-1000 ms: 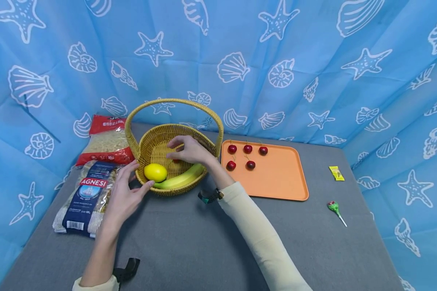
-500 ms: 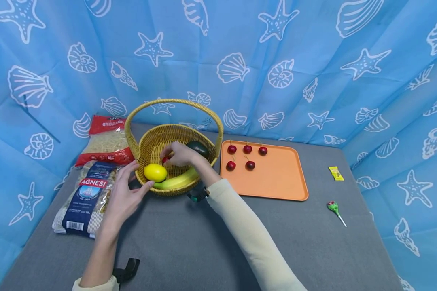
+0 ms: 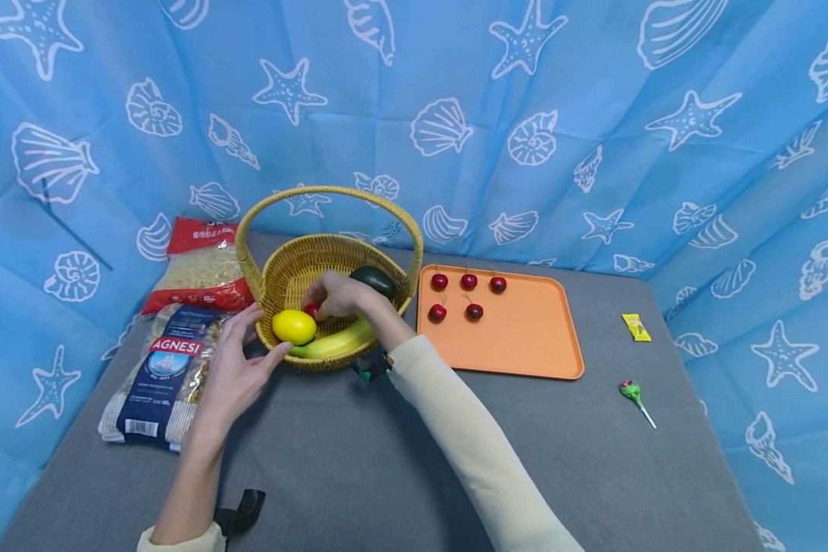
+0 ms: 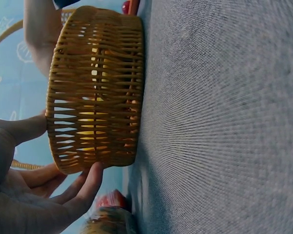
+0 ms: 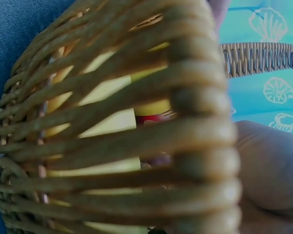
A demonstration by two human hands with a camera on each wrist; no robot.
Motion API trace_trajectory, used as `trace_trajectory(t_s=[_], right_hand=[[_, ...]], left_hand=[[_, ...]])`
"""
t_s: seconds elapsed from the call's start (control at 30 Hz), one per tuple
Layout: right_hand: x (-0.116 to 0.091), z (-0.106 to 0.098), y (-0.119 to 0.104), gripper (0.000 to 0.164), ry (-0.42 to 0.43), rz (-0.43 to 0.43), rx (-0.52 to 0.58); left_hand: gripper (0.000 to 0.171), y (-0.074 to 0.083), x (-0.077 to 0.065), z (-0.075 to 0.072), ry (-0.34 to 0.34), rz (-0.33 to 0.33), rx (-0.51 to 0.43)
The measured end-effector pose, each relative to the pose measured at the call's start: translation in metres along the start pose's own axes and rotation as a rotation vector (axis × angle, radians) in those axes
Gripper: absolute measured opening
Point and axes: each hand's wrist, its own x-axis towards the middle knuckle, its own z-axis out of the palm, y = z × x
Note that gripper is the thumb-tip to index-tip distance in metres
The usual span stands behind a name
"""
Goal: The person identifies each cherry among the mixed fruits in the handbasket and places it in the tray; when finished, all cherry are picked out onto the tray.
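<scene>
A woven basket (image 3: pixel 303 253) with a tall arched handle stands on the table. My left hand (image 3: pixel 238 372) holds its left front side, the thumb on the rim and the fingers spread against the outer wall (image 4: pixel 97 92). Inside the basket, my right hand (image 3: pixel 341 295) pinches a small red fruit (image 3: pixel 311 310), mostly covered by the fingers. A yellow lemon (image 3: pixel 294 327) lies just left of it. A banana (image 3: pixel 338 342) curves along the front, partly under the right wrist, and a dark avocado (image 3: pixel 374 282) sits at the right. The right wrist view looks through the basket's weave (image 5: pixel 185 131).
An orange tray (image 3: pixel 524 330) with several cherries (image 3: pixel 468 282) stands right of the basket. A yellow wrapped candy (image 3: pixel 636 327) and a green-wrapped lollipop (image 3: pixel 632 392) lie farther right. Two pasta bags, one red (image 3: pixel 203 268) and one blue (image 3: pixel 169 368), lie at the left.
My right hand has moved left and lower inside the basket, bringing the red fruit beside the lemon. The avocado, hidden earlier, now shows. My left hand has stayed in place.
</scene>
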Motion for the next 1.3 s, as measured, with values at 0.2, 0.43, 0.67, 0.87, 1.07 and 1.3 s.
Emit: trace_trajectory(t_s=[0.2,0.43,0.67,0.87,1.07,1.3], right_hand=[[-0.003,-0.001,0.001,0.037,0.011,-0.009,0.005],[-0.023,-0.009,0.002,0.035,0.156,-0.086,-0.04],[-0.066,-0.02,0.012,0.034,0.246,-0.251,0.005],[-0.128,-0.024,0.027,0.032,0.288,-0.344,0.111],[-0.188,-0.03,0.058,0.029,0.356,-0.332,0.154],[-0.221,-0.049,0.108,0.035,0.563,-0.172,0.248]], left_hand=[[0.077,-0.001,0.0,0.0,0.002,-0.001,-0.003],[0.078,-0.002,-0.002,0.0,0.004,-0.009,-0.009],[0.078,-0.004,-0.003,0.001,0.007,0.002,-0.014],[0.077,-0.005,-0.004,0.001,0.013,0.007,-0.016],[0.077,-0.004,-0.002,0.001,0.014,0.013,-0.012],[0.077,-0.002,0.0,0.001,0.02,0.02,-0.007]])
